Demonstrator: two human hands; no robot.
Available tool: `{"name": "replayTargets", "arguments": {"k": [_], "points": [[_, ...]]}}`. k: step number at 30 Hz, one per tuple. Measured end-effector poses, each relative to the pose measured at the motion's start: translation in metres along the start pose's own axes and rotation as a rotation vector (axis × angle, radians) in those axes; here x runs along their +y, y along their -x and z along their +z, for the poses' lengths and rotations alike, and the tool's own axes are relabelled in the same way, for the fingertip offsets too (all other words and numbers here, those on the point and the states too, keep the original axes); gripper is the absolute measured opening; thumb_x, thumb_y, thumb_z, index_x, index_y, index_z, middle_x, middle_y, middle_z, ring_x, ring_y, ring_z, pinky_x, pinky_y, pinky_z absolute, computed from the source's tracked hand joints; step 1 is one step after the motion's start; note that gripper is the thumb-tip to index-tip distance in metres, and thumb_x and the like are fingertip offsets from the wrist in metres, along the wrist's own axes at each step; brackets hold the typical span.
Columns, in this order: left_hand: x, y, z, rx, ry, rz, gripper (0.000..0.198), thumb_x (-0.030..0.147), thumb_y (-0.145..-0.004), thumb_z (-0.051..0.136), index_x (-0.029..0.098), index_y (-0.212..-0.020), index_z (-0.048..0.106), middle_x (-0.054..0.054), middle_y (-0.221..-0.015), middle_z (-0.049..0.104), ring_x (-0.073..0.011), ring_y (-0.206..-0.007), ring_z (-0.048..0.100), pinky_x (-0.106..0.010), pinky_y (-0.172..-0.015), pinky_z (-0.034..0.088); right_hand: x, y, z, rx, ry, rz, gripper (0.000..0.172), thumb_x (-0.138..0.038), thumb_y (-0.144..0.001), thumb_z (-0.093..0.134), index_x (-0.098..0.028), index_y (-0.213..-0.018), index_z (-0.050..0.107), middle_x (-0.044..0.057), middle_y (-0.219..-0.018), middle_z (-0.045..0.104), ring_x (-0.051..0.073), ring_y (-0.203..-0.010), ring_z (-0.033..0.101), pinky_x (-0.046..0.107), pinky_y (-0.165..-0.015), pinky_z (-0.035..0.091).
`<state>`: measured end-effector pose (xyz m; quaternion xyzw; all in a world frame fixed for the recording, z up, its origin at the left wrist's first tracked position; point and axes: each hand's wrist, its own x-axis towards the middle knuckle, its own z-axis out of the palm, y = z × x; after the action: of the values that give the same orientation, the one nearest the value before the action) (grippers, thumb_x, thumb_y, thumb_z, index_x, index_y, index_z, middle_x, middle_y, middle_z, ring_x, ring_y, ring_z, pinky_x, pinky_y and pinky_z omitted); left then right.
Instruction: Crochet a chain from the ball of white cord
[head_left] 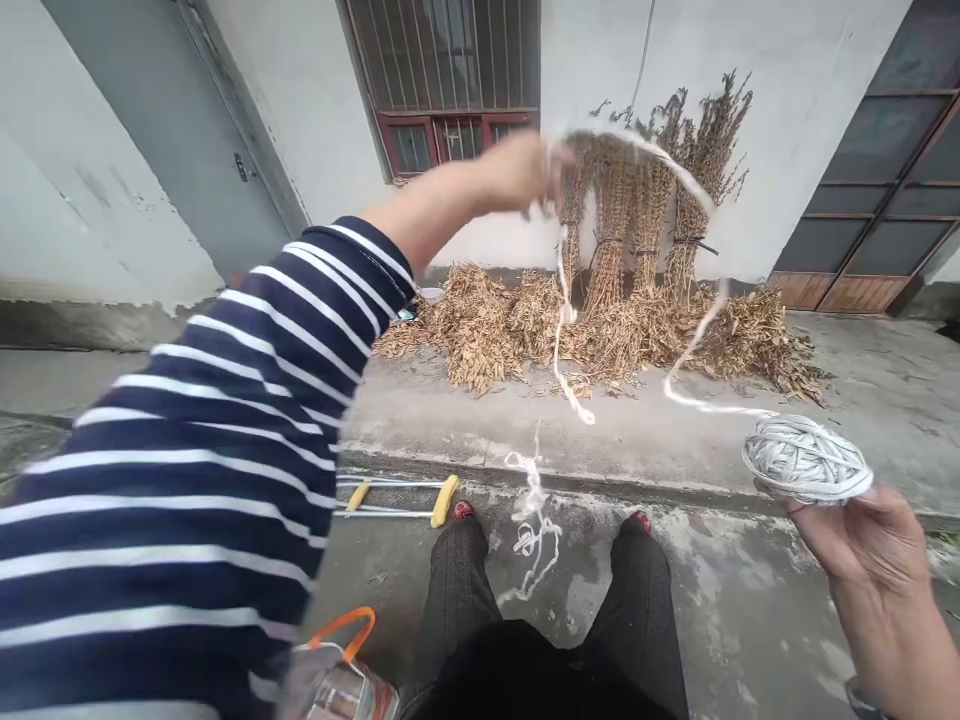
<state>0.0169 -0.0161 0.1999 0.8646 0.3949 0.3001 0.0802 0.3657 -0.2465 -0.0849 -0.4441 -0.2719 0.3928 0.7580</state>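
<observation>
My left hand, blurred by motion, is raised at the end of a striped sleeve and closed on the white rope. From it the rope arcs over to the right, and a loose end with a knot hangs straight down below the hand. At the right, my right hand holds a wound ball of white rope from below, with the strand running off its top. More rope lies in a loose tangle on the ground between my feet.
Bundles of dried stalks lean on the white wall behind a heap of dry leaves. A low concrete step edge crosses ahead. Crutches with yellow pads lie at left, near a clear bag with orange handles.
</observation>
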Motion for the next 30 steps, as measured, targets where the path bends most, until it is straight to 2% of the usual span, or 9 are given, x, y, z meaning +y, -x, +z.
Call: {"name": "replayTargets", "arguments": {"k": [2,5,7,9,13,17,19,24,30], "points": [[-0.009,0.0,0.007,-0.109,-0.022,-0.066,0.038,0.011,-0.107,0.047,0.015,-0.141,0.063,-0.013,-0.12,0.074,-0.0165,-0.089,0.07,-0.033,-0.079,0.058,-0.004,0.001,0.001,0.011,-0.004,-0.014,0.063,-0.031,-0.058,0.066,-0.03,-0.121,0.067,0.011,-0.136,0.066,0.038,-0.136,0.06,0.061,-0.103,0.062],[-0.023,0.004,0.018,-0.076,0.083,-0.087,0.044,0.017,-0.111,0.039,0.02,-0.153,0.052,-0.012,-0.118,0.074,-0.0199,-0.1,0.073,-0.031,-0.082,0.058,-0.01,0.001,0.0,0.043,-0.009,-0.052,0.064,-0.03,-0.056,0.065,-0.031,-0.121,0.068,0.01,-0.134,0.068,0.036,-0.132,0.063,0.051,-0.09,0.068],[-0.029,0.007,0.026,-0.096,0.123,-0.133,0.048,0.019,-0.11,0.04,0.022,-0.158,0.045,-0.012,-0.115,0.075,-0.021,-0.104,0.074,-0.03,-0.082,0.058,-0.011,0.0,0.0,0.044,0.002,-0.056,0.061,-0.03,-0.056,0.067,-0.031,-0.117,0.069,0.009,-0.133,0.068,0.036,-0.13,0.063,0.05,-0.092,0.068],[-0.032,0.01,0.033,-0.132,0.151,-0.161,0.052,0.019,-0.109,0.041,0.021,-0.161,0.041,-0.012,-0.111,0.076,-0.0209,-0.101,0.074,-0.031,-0.083,0.059,-0.009,0.0,0.003,0.011,0.026,-0.036,0.057,-0.032,-0.056,0.07,-0.03,-0.113,0.07,0.009,-0.134,0.068,0.036,-0.131,0.062,0.053,-0.1,0.065],[-0.023,0.01,0.04,-0.154,0.235,-0.123,0.054,0.012,-0.107,0.039,0.015,-0.16,0.043,-0.014,-0.104,0.077,-0.0161,-0.079,0.07,-0.036,-0.081,0.062,0.003,-0.002,0.017,-0.157,0.076,0.027,0.05,-0.035,-0.063,0.074,-0.031,-0.113,0.069,0.006,-0.14,0.065,0.036,-0.137,0.058,0.058,-0.11,0.059],[-0.009,0.005,0.043,-0.135,0.289,-0.044,0.049,0.008,-0.105,0.039,0.009,-0.153,0.051,-0.01,-0.084,0.073,-0.0149,-0.064,0.065,-0.038,-0.074,0.062,0.021,-0.012,0.04,-0.313,0.086,0.078,0.052,-0.033,-0.064,0.075,-0.03,-0.115,0.066,0.005,-0.141,0.065,0.035,-0.135,0.061,0.057,-0.109,0.059],[-0.003,0.004,0.043,-0.156,0.304,-0.001,0.048,0.007,-0.104,0.04,0.01,-0.15,0.053,-0.008,-0.079,0.071,-0.0153,-0.062,0.066,-0.04,-0.074,0.062,0.028,-0.021,0.051,-0.376,0.096,0.121,0.057,-0.031,-0.058,0.078,-0.028,-0.114,0.064,0.007,-0.139,0.066,0.035,-0.134,0.062,0.054,-0.107,0.061],[0.005,0.014,0.043,-0.183,0.364,0.052,0.054,0.004,-0.102,0.043,0.004,-0.155,0.048,-0.01,-0.078,0.069,-0.0193,-0.066,0.069,-0.043,-0.074,0.062,0.036,-0.037,0.073,-0.561,0.154,0.184,0.066,-0.036,-0.054,0.081,-0.028,-0.115,0.059,0.009,-0.139,0.065,0.036,-0.131,0.063,0.051,-0.099,0.062],[0.012,0.02,0.041,-0.2,0.365,0.095,0.054,-0.001,-0.1,0.037,0.004,-0.152,0.051,-0.015,-0.09,0.074,-0.0175,-0.068,0.07,-0.04,-0.074,0.062,0.03,-0.047,0.101,-0.758,0.282,0.102,0.059,-0.031,-0.051,0.085,-0.024,-0.105,0.061,0.006,-0.156,0.054,0.034,-0.136,0.058,0.041,-0.093,0.058]]}}
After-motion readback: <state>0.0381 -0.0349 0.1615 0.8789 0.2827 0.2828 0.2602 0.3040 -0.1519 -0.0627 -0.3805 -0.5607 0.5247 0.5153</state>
